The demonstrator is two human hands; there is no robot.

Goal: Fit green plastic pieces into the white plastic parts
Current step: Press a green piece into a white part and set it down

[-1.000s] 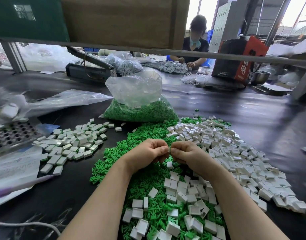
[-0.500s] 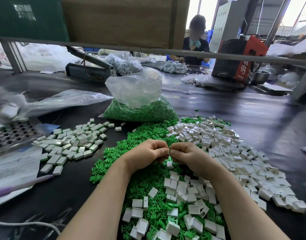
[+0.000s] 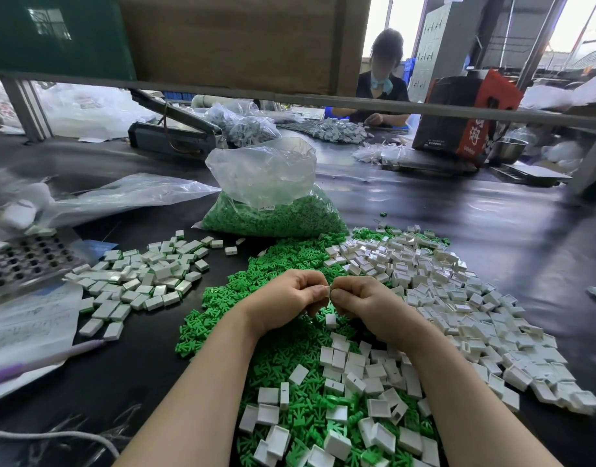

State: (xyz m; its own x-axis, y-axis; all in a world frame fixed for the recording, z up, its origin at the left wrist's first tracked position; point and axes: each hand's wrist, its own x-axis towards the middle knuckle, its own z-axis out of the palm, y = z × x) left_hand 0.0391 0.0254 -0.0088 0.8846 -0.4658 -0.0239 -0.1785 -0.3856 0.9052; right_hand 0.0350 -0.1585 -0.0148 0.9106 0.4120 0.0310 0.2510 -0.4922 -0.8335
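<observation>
Loose green pieces [image 3: 276, 335] are lying heaped mid-frame; white parts [image 3: 458, 298] are spreading right and over them.

Both bare forearms reaching forward from the bottom edge, converging toward the middle. Left hand [image 3: 286, 299] knuckles-up, fingers curled inward, thumb and forefinger tips pressed together at its right side. Right hand [image 3: 364, 305] mirrored, fingers curled, thumb and forefinger pinching toward the left. Fingertips of the two hands meeting, almost touching, with something small and pale nipped between them, too small to tell. Wrists level, slightly bent, held above the surface.
</observation>
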